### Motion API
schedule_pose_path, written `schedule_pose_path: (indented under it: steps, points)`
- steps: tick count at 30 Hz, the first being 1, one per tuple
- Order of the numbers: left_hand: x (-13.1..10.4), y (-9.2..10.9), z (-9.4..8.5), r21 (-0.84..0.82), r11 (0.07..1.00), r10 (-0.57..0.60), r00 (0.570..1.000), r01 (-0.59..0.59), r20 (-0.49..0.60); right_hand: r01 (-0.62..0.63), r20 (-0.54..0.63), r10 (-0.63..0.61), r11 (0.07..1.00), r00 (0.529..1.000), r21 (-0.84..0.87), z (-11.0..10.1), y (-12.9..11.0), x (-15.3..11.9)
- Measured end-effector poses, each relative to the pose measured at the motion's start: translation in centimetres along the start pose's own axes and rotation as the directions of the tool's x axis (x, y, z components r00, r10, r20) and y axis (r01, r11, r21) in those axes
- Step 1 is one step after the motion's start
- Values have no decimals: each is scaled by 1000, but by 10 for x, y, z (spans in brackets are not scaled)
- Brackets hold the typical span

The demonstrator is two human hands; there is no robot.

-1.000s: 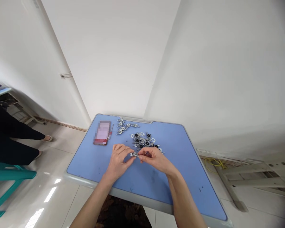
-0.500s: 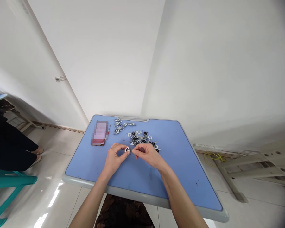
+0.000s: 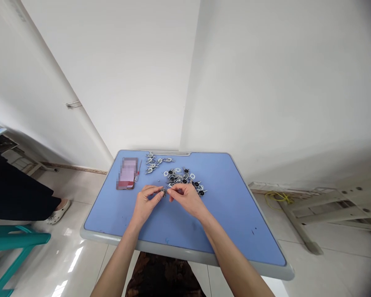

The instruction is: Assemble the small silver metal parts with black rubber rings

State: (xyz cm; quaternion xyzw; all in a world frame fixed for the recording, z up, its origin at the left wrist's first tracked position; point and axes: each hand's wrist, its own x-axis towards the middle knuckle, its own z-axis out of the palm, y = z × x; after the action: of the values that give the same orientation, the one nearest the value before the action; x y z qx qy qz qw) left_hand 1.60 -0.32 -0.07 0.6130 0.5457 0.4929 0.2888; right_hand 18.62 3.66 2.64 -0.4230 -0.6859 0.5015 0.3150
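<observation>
Between thumb and fingers, my left hand [image 3: 146,203] pinches a small metal part [image 3: 163,192] above the blue table [image 3: 179,231]. My right hand [image 3: 186,199] is closed in a pinch right beside that part; what its fingertips hold, if anything, is too small to make out. Just behind my right hand lies a pile of metal parts [image 3: 185,175], several with black round centres and flat oval plates. Farther back on the left sits a smaller group of similar metal parts [image 3: 151,165], without black centres.
A phone [image 3: 127,173] lies at the table's left, with a thin screwdriver-like tool [image 3: 139,169] beside it. White walls stand behind the table. A teal stool [image 3: 18,239] and a person's leg [image 3: 24,198] are at the left; a beige metal frame [image 3: 306,222] stands at the right.
The part in my left hand has turned, showing less of its bright face. Both hands stay close together. The person at the left has shifted a foot; the view has moved slightly.
</observation>
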Motion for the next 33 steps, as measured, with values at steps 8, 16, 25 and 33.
schedule_pose_path:
  steps: [8, 16, 25, 33]
  points:
    - [-1, -2, -1, 112, 994, -10, 999, 4, 48, -31, -6, 31, 999, 999, 34, 3, 13, 7]
    - [-3, -11, -10, 346, 915, 133, 964, -209, 230, -54, 172, 101, 964, 980, -259, 0, 15, 4]
    - [-3, -17, -4, 388, 872, 179, 932, -298, 314, -70, -59, 51, 915, 997, -397, -11, 11, 7]
    - [-4, -11, -4, 303, 922, 149, 942, -242, 300, 62, 126, -14, 922, 992, -383, -5, 0, -1]
